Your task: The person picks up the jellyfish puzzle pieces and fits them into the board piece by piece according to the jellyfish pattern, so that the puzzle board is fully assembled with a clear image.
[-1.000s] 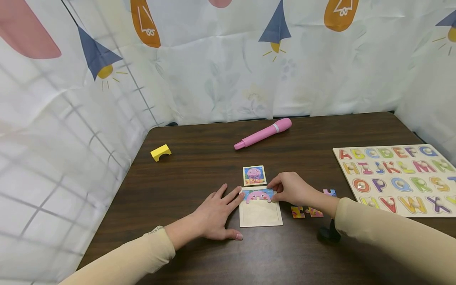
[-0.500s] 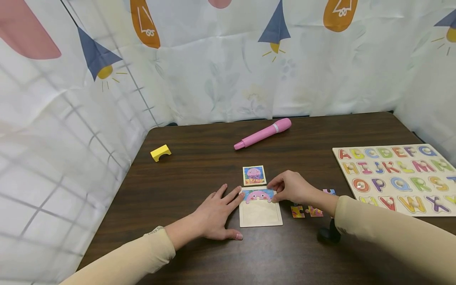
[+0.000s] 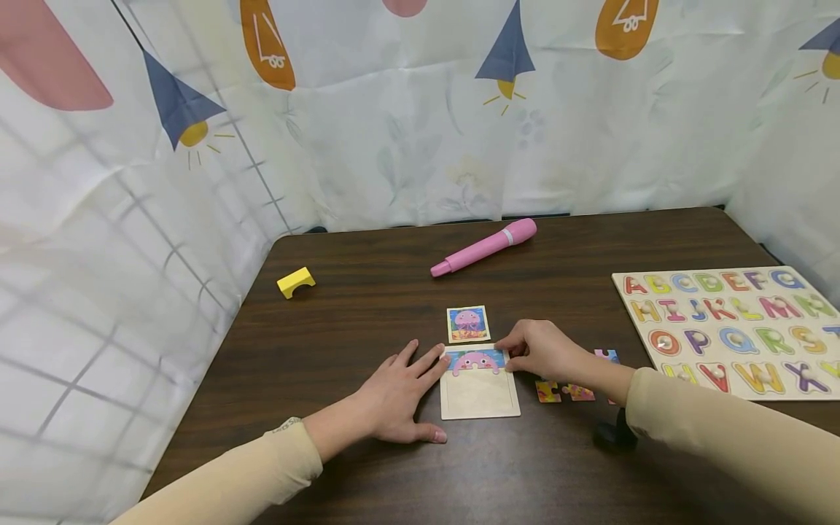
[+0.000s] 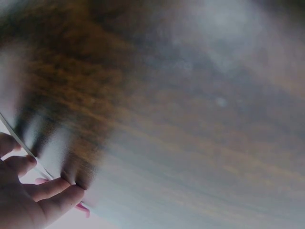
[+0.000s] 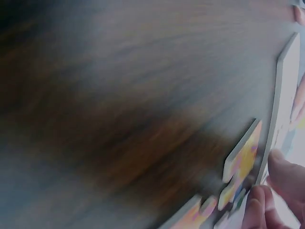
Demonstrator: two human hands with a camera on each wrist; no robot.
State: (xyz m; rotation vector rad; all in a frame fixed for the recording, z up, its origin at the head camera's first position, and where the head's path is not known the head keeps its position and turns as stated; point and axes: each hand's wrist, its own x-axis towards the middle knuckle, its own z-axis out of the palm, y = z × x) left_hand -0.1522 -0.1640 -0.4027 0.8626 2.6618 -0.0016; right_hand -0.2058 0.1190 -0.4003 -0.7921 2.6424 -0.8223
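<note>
A square wooden puzzle tray [image 3: 480, 399] lies mid-table, its upper part filled with blue and pink jellyfish pieces [image 3: 476, 360]. My left hand [image 3: 400, 397] is spread flat at the tray's left side, fingertips on its edge. At the tray's upper right corner, my right hand [image 3: 547, 355] touches the edge with thumb and bent fingers; whether it pinches a piece cannot be told. A small jellyfish picture card [image 3: 468, 324] lies just above the tray. Loose puzzle pieces [image 3: 547, 391] lie right of it, partly under the right forearm. In the right wrist view, a yellow-pink piece [image 5: 246, 160] lies beside the tray.
A wooden alphabet board [image 3: 735, 332] fills the right side of the table. A pink toy microphone [image 3: 484, 248] lies toward the back, and a yellow arch block [image 3: 296, 281] sits at the left. A black object [image 3: 615, 436] is beside the right sleeve.
My right hand has shifted very slightly to the right along the tray's corner, and its forearm with it. My left hand and the tray look nearly unchanged.
</note>
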